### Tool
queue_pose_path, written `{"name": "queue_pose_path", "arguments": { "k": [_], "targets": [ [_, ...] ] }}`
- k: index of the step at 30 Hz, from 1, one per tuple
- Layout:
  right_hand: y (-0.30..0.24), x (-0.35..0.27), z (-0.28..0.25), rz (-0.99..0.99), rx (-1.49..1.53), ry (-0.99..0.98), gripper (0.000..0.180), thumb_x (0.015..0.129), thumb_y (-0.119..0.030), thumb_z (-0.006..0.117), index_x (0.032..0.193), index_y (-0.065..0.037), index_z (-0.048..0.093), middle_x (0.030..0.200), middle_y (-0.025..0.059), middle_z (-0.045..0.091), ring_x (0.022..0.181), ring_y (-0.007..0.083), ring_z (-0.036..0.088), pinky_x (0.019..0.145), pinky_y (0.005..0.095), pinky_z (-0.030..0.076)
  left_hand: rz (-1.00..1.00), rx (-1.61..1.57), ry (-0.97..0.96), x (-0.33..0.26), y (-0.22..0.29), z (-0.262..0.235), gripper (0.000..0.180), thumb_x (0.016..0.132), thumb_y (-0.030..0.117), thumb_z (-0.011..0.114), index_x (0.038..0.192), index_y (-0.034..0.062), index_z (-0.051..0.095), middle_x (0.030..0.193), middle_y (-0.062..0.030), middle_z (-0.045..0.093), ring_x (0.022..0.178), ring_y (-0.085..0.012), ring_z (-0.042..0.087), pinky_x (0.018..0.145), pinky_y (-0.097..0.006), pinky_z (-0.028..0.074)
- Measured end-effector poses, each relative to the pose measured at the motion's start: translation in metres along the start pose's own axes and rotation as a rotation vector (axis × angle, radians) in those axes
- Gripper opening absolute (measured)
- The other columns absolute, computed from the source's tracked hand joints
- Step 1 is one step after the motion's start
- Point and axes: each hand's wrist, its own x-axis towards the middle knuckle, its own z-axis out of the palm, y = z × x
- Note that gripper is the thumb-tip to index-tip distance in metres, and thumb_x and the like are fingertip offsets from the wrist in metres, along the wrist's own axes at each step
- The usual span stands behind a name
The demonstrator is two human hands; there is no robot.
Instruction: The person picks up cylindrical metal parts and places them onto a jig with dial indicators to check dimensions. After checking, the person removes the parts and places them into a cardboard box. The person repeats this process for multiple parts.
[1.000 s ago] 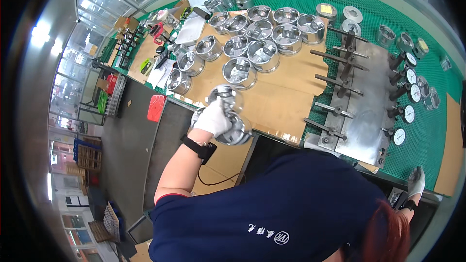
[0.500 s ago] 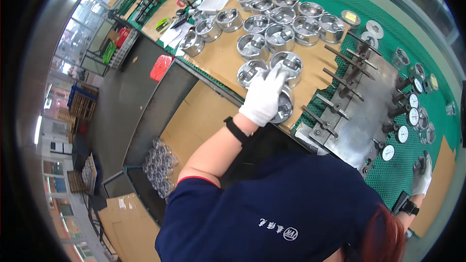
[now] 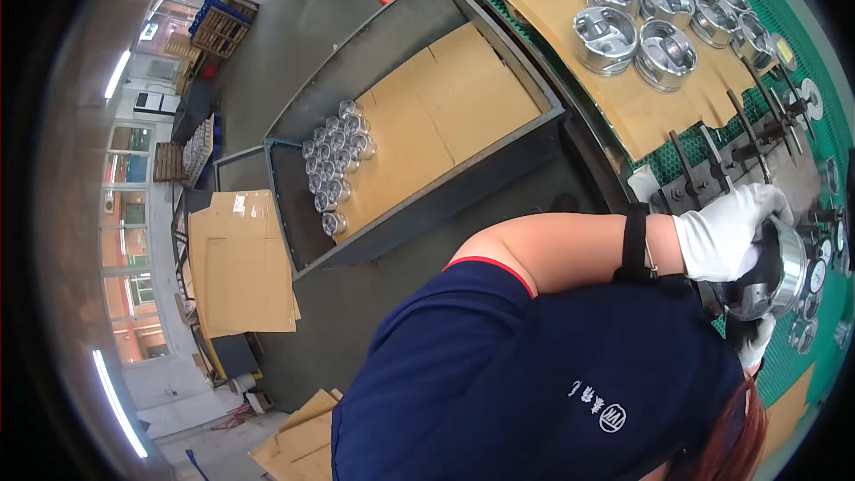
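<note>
My left hand, in a white glove, grips a large silver piston by its rim. The piston is tilted above the metal gauge plate, its hollow side partly in view. Just below it is my right hand, also gloved and close against the piston's lower edge. Its fingers are mostly hidden by the piston, so I cannot tell whether they hold it. Dial gauges with white faces stand beside the piston. Metal rods stick out from the steel plate near my left hand.
Several pistons stand on brown cardboard at the upper right, over a green mesh mat. To the left, a cardboard-lined metal bin holds several smaller-looking pistons. A cardboard box stands beyond it.
My left hand has moved right from the pistons on the cardboard to the gauge plate, carrying a piston. My right hand has come to the piston. The view has swung to the left.
</note>
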Motion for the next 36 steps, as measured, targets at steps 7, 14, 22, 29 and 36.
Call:
{"name": "queue_pose_path", "arguments": {
  "k": [7, 14, 22, 29, 36],
  "targets": [
    [0.009, 0.012, 0.013, 0.108, -0.481, 0.503, 0.086, 0.079, 0.005, 0.068, 0.157, -0.004, 0.031, 0.141, 0.0114, 0.054, 0.124, 0.0241, 0.057, 0.103, 0.0369, 0.048, 0.077, 0.353, -0.382, -0.007, -0.015, -0.021, 0.076, 0.071, 0.008, 0.069, 0.143, -0.0025, 0.044, 0.13, -0.0227, 0.06, 0.122, -0.0402, 0.058, 0.106, -0.045, 0.046],
    [-0.007, 0.058, 0.08, -0.236, -1.491, 0.495, 0.097, 0.063, -0.014, 0.086, 0.149, -0.009, 0.043, 0.136, 0.0231, 0.05, 0.118, 0.0405, 0.058, 0.091, 0.0441, 0.056, -0.049, 0.546, -0.564, 0.018, -0.027, -0.002, 0.089, 0.07, 0.011, 0.073, 0.148, -0.0082, 0.034, 0.13, -0.0319, 0.054, 0.113, -0.0446, 0.059, 0.096, -0.048, 0.051],
    [-0.004, 0.053, 0.075, -0.274, -1.446, 0.627, 0.095, 0.068, -0.022, 0.089, 0.146, -0.001, 0.04, 0.142, 0.0288, 0.046, 0.121, 0.0475, 0.055, 0.097, 0.0503, 0.05, 0.431, 0.549, -0.491, 0.043, -0.057, -0.004, 0.071, 0.071, 0.023, 0.081, 0.13, -0.0021, 0.052, 0.12, -0.0243, 0.061, 0.107, -0.0423, 0.061, 0.091, -0.048, 0.051],
    [0.02, 0.013, 0.076, 0.258, -0.221, 0.681, 0.084, 0.088, -0.016, 0.077, 0.153, 0.008, 0.029, 0.108, 0.013, 0.066, 0.083, 0.0136, 0.067, 0.075, 0.0276, 0.056, 0.364, 0.645, -0.519, 0.056, -0.078, 0.01, 0.094, 0.065, 0.031, 0.091, 0.141, 0.0042, 0.041, 0.126, -0.0245, 0.059, 0.108, -0.0452, 0.061, 0.091, -0.05, 0.053],
    [0.038, 0.02, 0.075, 0.302, -0.256, 0.718, 0.092, 0.087, -0.013, 0.075, 0.159, 0.004, 0.02, 0.102, 0.0115, 0.065, 0.091, 0.0158, 0.065, 0.078, 0.0277, 0.054, 0.354, 0.515, -0.591, 0.074, -0.091, 0.014, 0.099, 0.062, 0.024, 0.093, 0.145, 0.007, 0.041, 0.137, -0.0234, 0.051, 0.122, -0.0444, 0.054, 0.102, -0.048, 0.049]
  ]
}}
